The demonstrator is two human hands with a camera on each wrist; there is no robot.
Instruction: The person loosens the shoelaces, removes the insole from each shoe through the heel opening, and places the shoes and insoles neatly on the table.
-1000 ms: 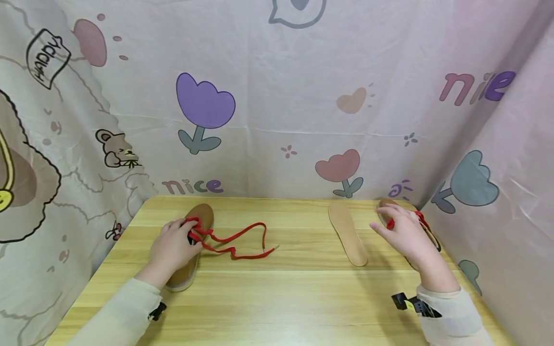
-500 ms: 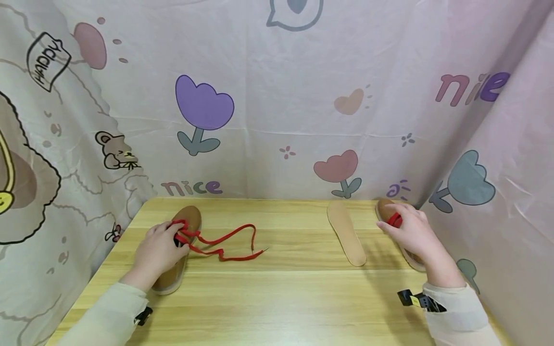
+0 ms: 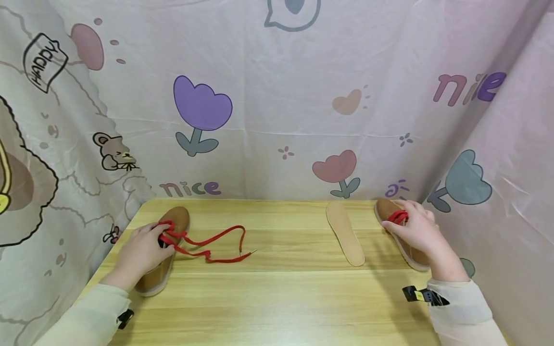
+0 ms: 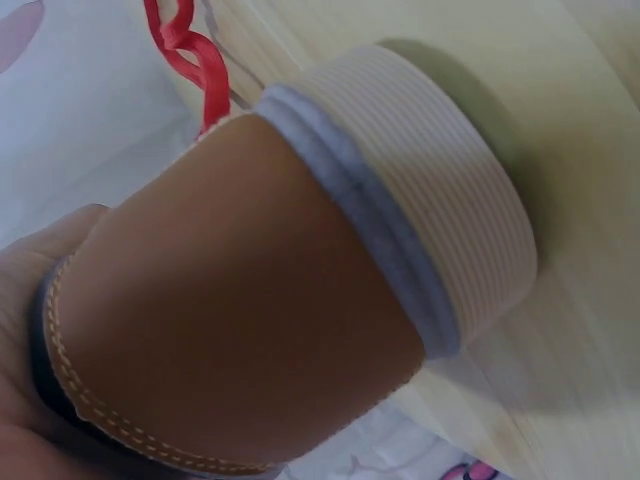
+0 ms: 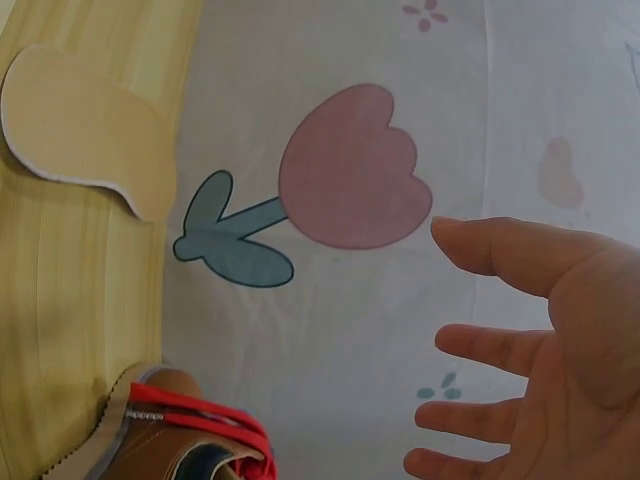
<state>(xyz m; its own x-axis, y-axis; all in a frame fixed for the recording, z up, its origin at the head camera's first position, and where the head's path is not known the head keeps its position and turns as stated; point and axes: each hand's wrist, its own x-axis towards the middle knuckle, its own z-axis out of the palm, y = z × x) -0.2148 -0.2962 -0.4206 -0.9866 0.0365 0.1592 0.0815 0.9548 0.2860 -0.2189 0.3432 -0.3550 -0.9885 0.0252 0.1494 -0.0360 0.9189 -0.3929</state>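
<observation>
On the left of the table, my left hand [image 3: 140, 250] grips a brown shoe [image 3: 179, 217] around its opening. The left wrist view shows this shoe's brown heel [image 4: 240, 310] above a ribbed pale sole [image 4: 440, 190]. Its red lace [image 3: 225, 260] trails rightward in a long loop. My right hand [image 3: 417, 228] hovers over a second brown shoe [image 3: 385, 207] at the far right, whose red laces [image 3: 398, 217] are bunched on top. In the right wrist view, that hand [image 5: 590, 340] has its fingers spread, holding nothing, apart from the shoe [image 5: 150, 460].
A tan insole [image 3: 345, 235] lies flat on the wooden table [image 3: 277, 298], left of the right shoe. Printed fabric [image 3: 277, 96] hangs behind the table and along both sides.
My left hand has slid the left shoe leftward, its lace dragging along. My right hand has drawn back slightly to the right, baring more of the right shoe; the insole stays put.
</observation>
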